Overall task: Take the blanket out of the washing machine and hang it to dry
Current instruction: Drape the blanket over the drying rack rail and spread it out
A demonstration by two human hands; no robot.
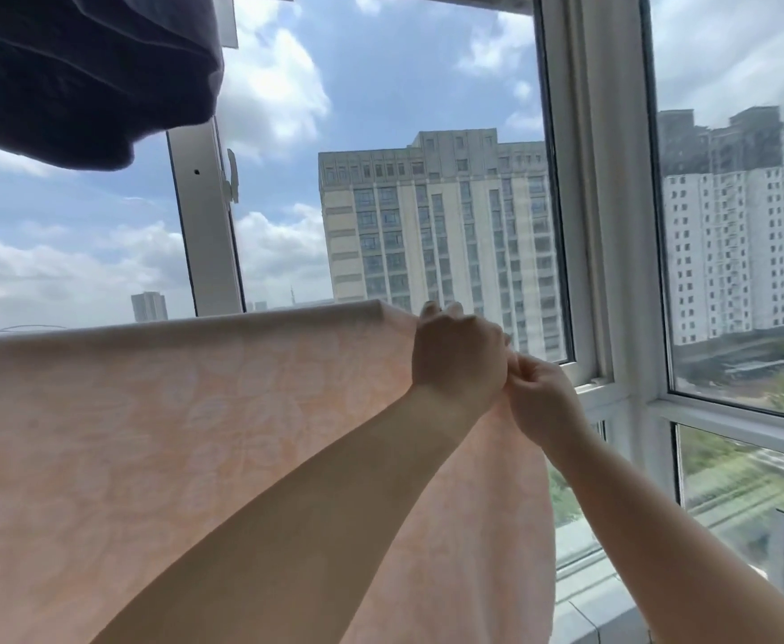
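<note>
A pale peach blanket point(186, 434) with a faint white leaf pattern hangs folded over a horizontal line, its top fold running from the left edge to the middle of the view. My left hand point(457, 353) grips the blanket's top right corner with curled fingers. Right beside it, touching it, my right hand point(543, 395) pinches the blanket's right edge just below that corner. Both forearms reach up from the bottom of the view. The line or rod under the fold is hidden by the cloth.
A dark navy garment point(88, 72) hangs overhead at the top left. Behind the blanket stand white window frames point(585, 225), with an open sash point(206, 216) left of centre. A sill point(585, 597) runs along the lower right. Tall buildings and sky show outside.
</note>
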